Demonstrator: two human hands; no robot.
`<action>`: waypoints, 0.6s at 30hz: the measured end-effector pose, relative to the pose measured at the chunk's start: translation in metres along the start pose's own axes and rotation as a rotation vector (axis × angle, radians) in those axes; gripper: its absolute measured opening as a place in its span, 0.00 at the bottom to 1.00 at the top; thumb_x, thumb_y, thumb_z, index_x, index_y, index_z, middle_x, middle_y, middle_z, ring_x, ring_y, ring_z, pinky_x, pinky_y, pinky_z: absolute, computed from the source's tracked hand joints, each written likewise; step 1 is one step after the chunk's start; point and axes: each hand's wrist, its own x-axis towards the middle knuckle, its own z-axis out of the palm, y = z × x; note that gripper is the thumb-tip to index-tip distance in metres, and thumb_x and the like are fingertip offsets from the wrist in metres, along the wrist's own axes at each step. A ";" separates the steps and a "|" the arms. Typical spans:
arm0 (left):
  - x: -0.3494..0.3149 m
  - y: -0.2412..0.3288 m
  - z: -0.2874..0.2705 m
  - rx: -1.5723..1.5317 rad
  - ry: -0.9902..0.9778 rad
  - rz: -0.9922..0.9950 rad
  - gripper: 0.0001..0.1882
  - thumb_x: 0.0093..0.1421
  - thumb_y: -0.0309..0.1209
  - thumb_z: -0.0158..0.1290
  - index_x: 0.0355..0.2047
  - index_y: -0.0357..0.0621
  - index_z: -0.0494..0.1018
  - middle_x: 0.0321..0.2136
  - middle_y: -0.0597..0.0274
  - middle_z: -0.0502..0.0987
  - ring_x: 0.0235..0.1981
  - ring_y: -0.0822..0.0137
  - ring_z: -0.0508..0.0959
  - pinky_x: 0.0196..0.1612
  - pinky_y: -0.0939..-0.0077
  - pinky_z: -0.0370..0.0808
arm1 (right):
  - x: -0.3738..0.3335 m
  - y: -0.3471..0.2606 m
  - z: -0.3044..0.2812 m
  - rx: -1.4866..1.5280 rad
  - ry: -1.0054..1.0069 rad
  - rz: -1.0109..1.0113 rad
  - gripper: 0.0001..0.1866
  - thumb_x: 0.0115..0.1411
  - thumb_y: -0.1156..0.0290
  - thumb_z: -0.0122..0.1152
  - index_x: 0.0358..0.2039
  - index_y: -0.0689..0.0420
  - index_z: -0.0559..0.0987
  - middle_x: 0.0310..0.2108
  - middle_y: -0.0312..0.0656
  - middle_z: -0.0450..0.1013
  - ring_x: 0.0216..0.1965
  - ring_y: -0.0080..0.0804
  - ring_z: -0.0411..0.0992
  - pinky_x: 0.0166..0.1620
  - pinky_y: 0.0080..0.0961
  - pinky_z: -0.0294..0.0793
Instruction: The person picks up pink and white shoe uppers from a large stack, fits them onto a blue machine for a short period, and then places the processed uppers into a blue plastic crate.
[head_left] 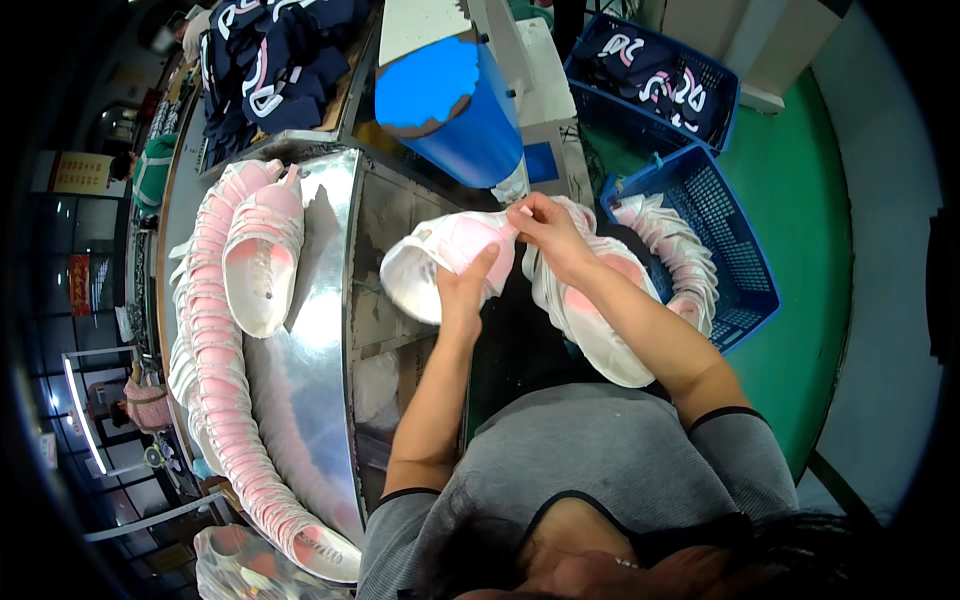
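Note:
A pink-and-white shoe upper (425, 262) is held in front of the blue machine head (490, 120). My left hand (466, 285) grips its lower side, with the thumb lying on the pink part. At its right end, my right hand (548, 232) pinches the edge between closed fingers. The upper's white toe end points left and is slightly blurred. Beneath my right forearm lies a bundle of nested pink-and-white uppers (612, 335). Part of that bundle is hidden by the arm.
On the metal table (325, 270) at left lies a long curved row of nested uppers (225, 370), with a shorter stack (264, 255) beside it. One blue crate (745, 265) holds more uppers; another crate (722, 125) holds dark pieces. Navy pieces (290, 75) are piled at far left.

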 end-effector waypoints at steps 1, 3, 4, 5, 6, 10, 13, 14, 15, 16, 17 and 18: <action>0.010 0.001 -0.005 0.007 -0.034 0.000 0.24 0.53 0.29 0.58 0.49 0.35 0.67 0.42 0.59 0.74 0.42 0.69 0.74 0.46 0.75 0.70 | 0.006 -0.008 -0.009 -0.136 -0.095 0.005 0.10 0.58 0.68 0.61 0.35 0.60 0.74 0.28 0.34 0.68 0.25 0.17 0.63 0.28 0.17 0.63; 0.029 0.006 -0.014 0.058 -0.110 -0.010 0.23 0.52 0.29 0.59 0.48 0.35 0.68 0.41 0.59 0.74 0.41 0.69 0.75 0.45 0.75 0.70 | 0.020 -0.010 -0.019 -0.174 -0.190 0.080 0.08 0.58 0.72 0.60 0.35 0.62 0.73 0.29 0.36 0.69 0.26 0.20 0.68 0.30 0.15 0.70; 0.041 0.008 -0.017 0.094 -0.154 -0.010 0.23 0.51 0.29 0.59 0.47 0.35 0.68 0.40 0.59 0.75 0.41 0.68 0.75 0.45 0.75 0.70 | 0.024 -0.009 -0.021 -0.174 -0.178 0.083 0.08 0.58 0.72 0.60 0.35 0.62 0.73 0.29 0.36 0.69 0.26 0.20 0.68 0.30 0.15 0.70; 0.055 0.008 -0.023 0.199 -0.162 -0.042 0.23 0.51 0.29 0.58 0.47 0.34 0.69 0.41 0.58 0.75 0.42 0.68 0.75 0.45 0.75 0.70 | 0.029 -0.007 -0.017 -0.151 -0.123 0.072 0.07 0.58 0.74 0.59 0.34 0.62 0.73 0.30 0.37 0.70 0.28 0.23 0.71 0.34 0.17 0.74; 0.066 0.009 -0.024 0.160 -0.178 0.016 0.22 0.51 0.28 0.58 0.46 0.33 0.69 0.40 0.57 0.75 0.42 0.68 0.75 0.45 0.75 0.71 | 0.034 -0.006 -0.015 -0.128 -0.069 0.061 0.07 0.58 0.75 0.59 0.34 0.63 0.73 0.30 0.38 0.71 0.31 0.26 0.73 0.37 0.20 0.77; 0.095 0.002 -0.022 0.158 -0.184 -0.016 0.22 0.52 0.28 0.56 0.46 0.30 0.69 0.40 0.56 0.75 0.40 0.66 0.76 0.44 0.73 0.71 | 0.049 0.002 -0.023 -0.019 -0.015 0.065 0.06 0.58 0.76 0.58 0.30 0.62 0.70 0.32 0.40 0.71 0.33 0.28 0.74 0.40 0.22 0.79; 0.111 -0.013 -0.020 -0.047 -0.137 -0.205 0.20 0.53 0.27 0.53 0.46 0.29 0.68 0.41 0.55 0.75 0.41 0.63 0.77 0.44 0.70 0.73 | 0.066 0.009 -0.023 0.056 0.093 0.168 0.05 0.60 0.75 0.55 0.27 0.58 0.70 0.27 0.38 0.70 0.25 0.24 0.71 0.32 0.19 0.75; 0.116 -0.017 -0.018 -0.254 -0.088 -0.340 0.19 0.54 0.26 0.50 0.46 0.29 0.68 0.42 0.54 0.75 0.41 0.61 0.77 0.45 0.69 0.73 | 0.069 0.002 -0.020 0.030 0.130 0.221 0.06 0.61 0.75 0.53 0.26 0.57 0.70 0.25 0.37 0.70 0.22 0.22 0.69 0.29 0.16 0.73; 0.118 -0.023 -0.019 -0.355 -0.091 -0.403 0.18 0.56 0.27 0.48 0.46 0.30 0.68 0.42 0.51 0.75 0.42 0.59 0.77 0.45 0.67 0.74 | 0.071 -0.006 -0.016 -0.113 0.117 0.255 0.08 0.63 0.70 0.50 0.27 0.56 0.69 0.22 0.36 0.69 0.20 0.23 0.68 0.24 0.15 0.68; 0.121 -0.027 -0.018 -0.459 -0.100 -0.462 0.17 0.58 0.28 0.46 0.46 0.30 0.67 0.43 0.48 0.75 0.43 0.56 0.77 0.46 0.64 0.75 | 0.076 -0.014 -0.020 -0.118 0.124 0.262 0.08 0.63 0.70 0.50 0.27 0.56 0.69 0.22 0.36 0.69 0.20 0.23 0.68 0.24 0.15 0.68; 0.123 -0.030 -0.017 -0.557 -0.105 -0.515 0.18 0.59 0.28 0.44 0.48 0.30 0.67 0.44 0.48 0.74 0.44 0.56 0.77 0.47 0.62 0.74 | 0.082 -0.023 -0.026 -0.236 0.058 0.232 0.09 0.63 0.65 0.51 0.30 0.57 0.70 0.21 0.36 0.70 0.19 0.22 0.69 0.24 0.15 0.69; 0.123 -0.032 -0.018 -0.655 -0.107 -0.568 0.18 0.60 0.29 0.43 0.49 0.31 0.66 0.45 0.47 0.74 0.46 0.55 0.76 0.48 0.60 0.73 | 0.081 -0.030 -0.032 -0.354 -0.010 0.205 0.12 0.63 0.61 0.53 0.32 0.58 0.70 0.21 0.37 0.71 0.18 0.21 0.69 0.23 0.16 0.69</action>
